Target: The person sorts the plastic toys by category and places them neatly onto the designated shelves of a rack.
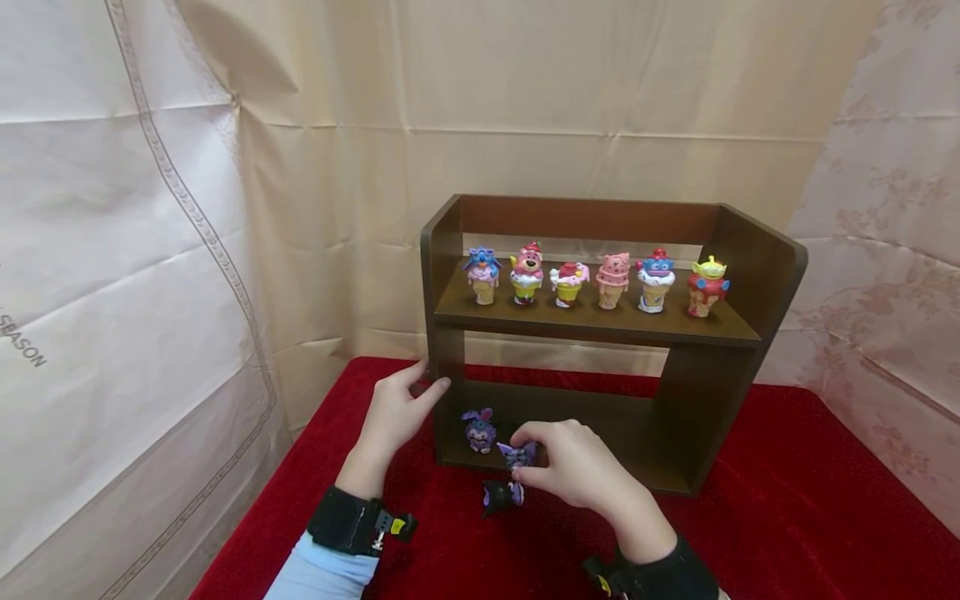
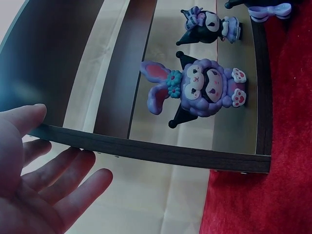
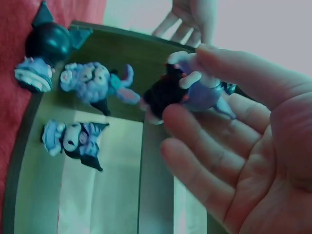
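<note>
My left hand point(image 1: 397, 412) is at the left side panel of a dark brown shelf point(image 1: 600, 335), its fingers loosely spread beside the panel's front edge point(image 2: 170, 153). With thumb and fingers, my right hand point(image 3: 253, 131) holds a small purple and black figurine point(image 3: 165, 95) before the lower level, partly hidden by the fingers. A purple bunny-eared figurine point(image 2: 214, 87) sits at the left end of that level. Beside it stands a black-hooded figurine point(image 2: 209, 27) with a purple bow. Another black-headed figurine point(image 1: 498, 497) is on the red cloth in front of the shelf.
Several ice-cream-cone figurines stand in a row on the upper level, from a blue one point(image 1: 483, 275) to a green-headed one point(image 1: 707, 286). Red cloth point(image 1: 787, 492) covers the table. A beige curtain point(image 1: 337, 208) hangs behind the shelf.
</note>
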`<state>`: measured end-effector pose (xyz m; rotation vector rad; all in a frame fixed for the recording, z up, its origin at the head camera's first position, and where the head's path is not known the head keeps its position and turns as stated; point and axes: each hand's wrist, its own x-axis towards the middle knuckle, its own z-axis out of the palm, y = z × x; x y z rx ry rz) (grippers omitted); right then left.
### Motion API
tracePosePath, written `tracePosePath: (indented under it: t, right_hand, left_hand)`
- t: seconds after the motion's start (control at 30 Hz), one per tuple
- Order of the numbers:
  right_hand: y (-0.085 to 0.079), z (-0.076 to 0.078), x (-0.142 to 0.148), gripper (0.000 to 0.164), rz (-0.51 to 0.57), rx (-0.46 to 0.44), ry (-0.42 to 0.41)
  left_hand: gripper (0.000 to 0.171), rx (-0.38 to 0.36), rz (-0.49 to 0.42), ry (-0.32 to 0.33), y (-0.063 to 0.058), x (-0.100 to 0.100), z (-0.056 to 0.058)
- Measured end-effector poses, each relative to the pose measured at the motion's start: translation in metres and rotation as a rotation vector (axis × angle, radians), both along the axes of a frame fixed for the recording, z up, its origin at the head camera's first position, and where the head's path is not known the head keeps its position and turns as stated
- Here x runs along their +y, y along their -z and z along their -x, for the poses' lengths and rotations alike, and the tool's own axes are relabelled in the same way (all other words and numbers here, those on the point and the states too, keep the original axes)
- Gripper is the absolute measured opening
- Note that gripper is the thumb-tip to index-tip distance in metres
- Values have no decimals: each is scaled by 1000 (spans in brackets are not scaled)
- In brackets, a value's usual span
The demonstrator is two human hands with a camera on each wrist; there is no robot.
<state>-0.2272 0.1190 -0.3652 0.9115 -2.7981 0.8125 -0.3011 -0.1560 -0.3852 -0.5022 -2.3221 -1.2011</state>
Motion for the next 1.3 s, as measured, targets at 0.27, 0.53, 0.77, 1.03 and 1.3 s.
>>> tracePosePath:
  t: [0.27,0.53,0.77,1.03,1.3]
  right_hand:
    - [-7,4,13,30,118,55,-43]
    - [-11,7,25,31,151,149,-16]
    - [-12,12,37,33,180,203,16]
    - [-7,22,46,32,197,230,66]
    - [6,35,55,29,199,171,135]
  left_hand:
    - [46,2,5,-6,0,1,-1]
    - [46,-3,3,-12,1,1,0]
    - [47,-8,10,-19,1,0,0]
    - [44,-2,-2,-10,1,0,0]
    - [44,-7,-5,-1,2,1,0]
